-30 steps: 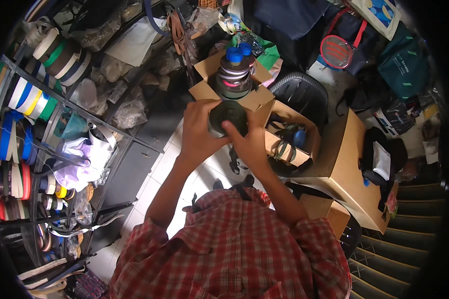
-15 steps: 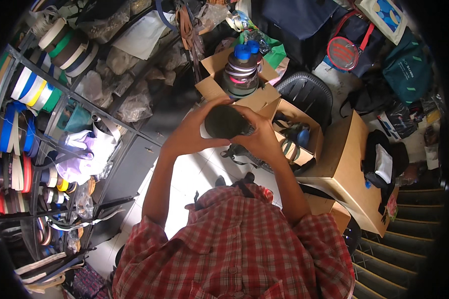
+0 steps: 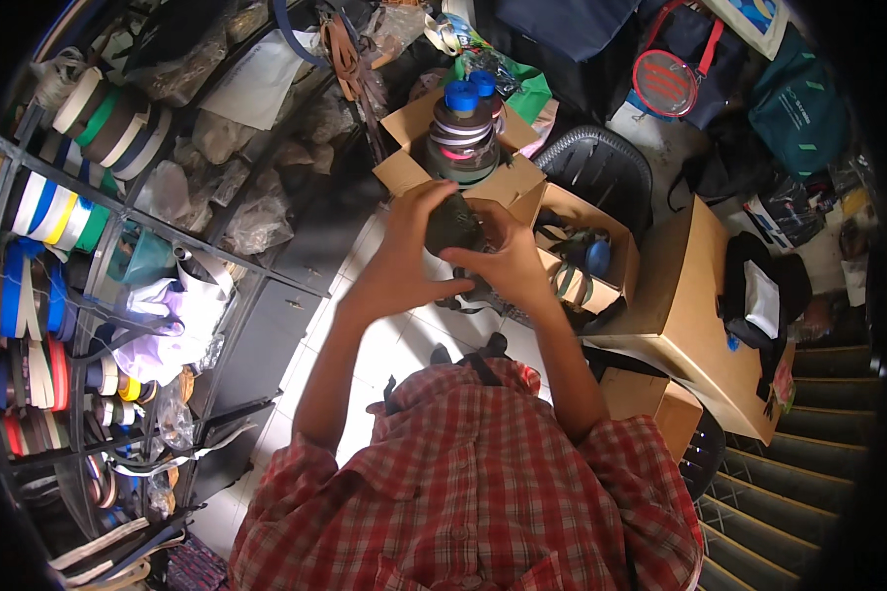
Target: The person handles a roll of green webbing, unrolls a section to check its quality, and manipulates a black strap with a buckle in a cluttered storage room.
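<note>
Held up in front of my chest is a dark, greenish-black round roll (image 3: 452,225), which looks like wound webbing. My left hand (image 3: 399,254) curves round its left side, the fingers along its far edge and the thumb held lower, apart from it. From the right, my right hand (image 3: 511,258) grips the roll with its thumb across the near side; part of the roll is hidden behind these fingers. Just beyond stands an open cardboard box (image 3: 402,177) with a stack of ribbon and webbing rolls (image 3: 463,133), blue ones on top.
Dark metal shelving (image 3: 118,209) on the left carries many coloured webbing rolls and plastic bags. An open carton (image 3: 621,261) with straps, a black chair (image 3: 606,172) and a large cardboard box (image 3: 660,305) stand at right. Bags (image 3: 803,123) lie at far right; tiled floor (image 3: 375,360) shows below.
The roll has been turned and tilted, so its flat round face shows less. My left thumb has come away from it, and the view has shifted slightly.
</note>
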`<state>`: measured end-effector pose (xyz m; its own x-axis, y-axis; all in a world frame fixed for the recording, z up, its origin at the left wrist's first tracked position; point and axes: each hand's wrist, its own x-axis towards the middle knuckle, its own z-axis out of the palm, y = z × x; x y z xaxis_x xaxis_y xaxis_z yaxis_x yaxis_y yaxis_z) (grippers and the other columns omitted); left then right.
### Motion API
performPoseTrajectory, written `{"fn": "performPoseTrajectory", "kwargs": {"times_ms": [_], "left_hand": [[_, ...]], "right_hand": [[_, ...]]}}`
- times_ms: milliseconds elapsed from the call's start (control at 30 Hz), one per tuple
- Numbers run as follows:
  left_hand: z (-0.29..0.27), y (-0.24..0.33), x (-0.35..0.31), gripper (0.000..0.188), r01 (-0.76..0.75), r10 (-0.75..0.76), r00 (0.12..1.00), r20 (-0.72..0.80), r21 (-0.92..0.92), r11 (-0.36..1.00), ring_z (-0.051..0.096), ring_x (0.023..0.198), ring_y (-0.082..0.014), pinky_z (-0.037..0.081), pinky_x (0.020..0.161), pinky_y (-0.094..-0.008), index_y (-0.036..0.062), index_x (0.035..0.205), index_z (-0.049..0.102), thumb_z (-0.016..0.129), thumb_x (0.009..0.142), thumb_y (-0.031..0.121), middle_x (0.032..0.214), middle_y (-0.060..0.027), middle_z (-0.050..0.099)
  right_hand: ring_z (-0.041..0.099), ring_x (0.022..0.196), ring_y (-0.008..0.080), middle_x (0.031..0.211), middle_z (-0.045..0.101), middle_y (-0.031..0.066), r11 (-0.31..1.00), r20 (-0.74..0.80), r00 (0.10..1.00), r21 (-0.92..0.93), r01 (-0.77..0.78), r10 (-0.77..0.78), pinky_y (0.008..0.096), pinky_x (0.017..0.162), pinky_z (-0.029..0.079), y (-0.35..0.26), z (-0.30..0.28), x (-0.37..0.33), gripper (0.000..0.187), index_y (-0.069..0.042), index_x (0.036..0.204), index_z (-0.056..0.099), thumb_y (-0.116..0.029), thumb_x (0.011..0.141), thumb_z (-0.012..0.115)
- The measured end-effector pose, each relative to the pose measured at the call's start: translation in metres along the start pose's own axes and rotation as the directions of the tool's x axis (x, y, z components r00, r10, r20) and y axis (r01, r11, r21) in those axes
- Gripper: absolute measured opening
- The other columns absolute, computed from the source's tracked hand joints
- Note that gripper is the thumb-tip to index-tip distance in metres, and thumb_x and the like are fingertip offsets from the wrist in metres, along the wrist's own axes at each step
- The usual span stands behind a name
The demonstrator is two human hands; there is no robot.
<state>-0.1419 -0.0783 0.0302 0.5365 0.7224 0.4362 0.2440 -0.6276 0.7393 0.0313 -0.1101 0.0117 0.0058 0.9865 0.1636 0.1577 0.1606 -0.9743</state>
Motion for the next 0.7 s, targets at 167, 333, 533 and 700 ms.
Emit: {"fn": "performPoseTrajectory", "kwargs": {"times_ms": [167,333,533,700], "left_hand": [[-0.017,-0.009,0.013,0.094,0.073,-0.050,0.980,0.195,-0.113,0.991,0.049,0.125,-0.0289,0.040,0.103,-0.0383,0.0087,0.141,0.039,0.088,0.061,0.017,0.135,-0.0177,0.050],[-0.011,-0.022,0.010,0.087,0.090,-0.049,0.989,0.139,-0.305,0.948,0.052,0.121,-0.0297,0.040,0.102,-0.0390,0.0084,0.140,0.041,0.086,0.065,0.014,0.133,-0.0162,0.051],[0.011,-0.020,0.016,0.081,0.018,-0.027,0.994,-0.106,-0.085,0.996,0.050,0.121,-0.0311,0.040,0.100,-0.0405,0.0063,0.136,0.044,0.084,0.066,0.014,0.129,-0.0144,0.052],[0.030,-0.021,0.017,0.076,-0.064,0.111,0.981,-0.156,0.277,0.959,0.050,0.112,-0.0341,0.043,0.094,-0.0420,0.0080,0.132,0.048,0.083,0.066,0.018,0.122,-0.0135,0.051]], "right_hand": [[0.056,0.112,0.0161,0.118,0.061,0.0113,0.995,0.139,0.990,-0.088,0.040,-0.028,0.0307,0.095,0.046,-0.014,-0.012,0.002,0.070,0.002,0.131,0.048,0.004,0.068,0.079],[0.060,0.106,0.0177,0.115,0.063,0.0145,0.982,0.069,0.998,0.190,-0.021,0.008,0.0307,0.091,0.049,0.001,-0.015,0.000,0.065,0.005,0.127,0.050,-0.001,0.070,0.081],[0.061,0.105,0.0184,0.112,0.064,0.0199,0.973,-0.026,0.992,0.201,-0.115,0.123,0.0316,0.086,0.051,0.009,-0.016,-0.001,0.062,0.009,0.128,0.046,-0.011,0.079,0.078],[0.063,0.098,0.0197,0.110,0.063,0.0208,0.988,-0.039,0.995,0.127,-0.083,0.088,0.0324,0.083,0.051,0.006,-0.016,0.001,0.068,0.010,0.130,0.045,-0.025,0.082,0.077]]}}
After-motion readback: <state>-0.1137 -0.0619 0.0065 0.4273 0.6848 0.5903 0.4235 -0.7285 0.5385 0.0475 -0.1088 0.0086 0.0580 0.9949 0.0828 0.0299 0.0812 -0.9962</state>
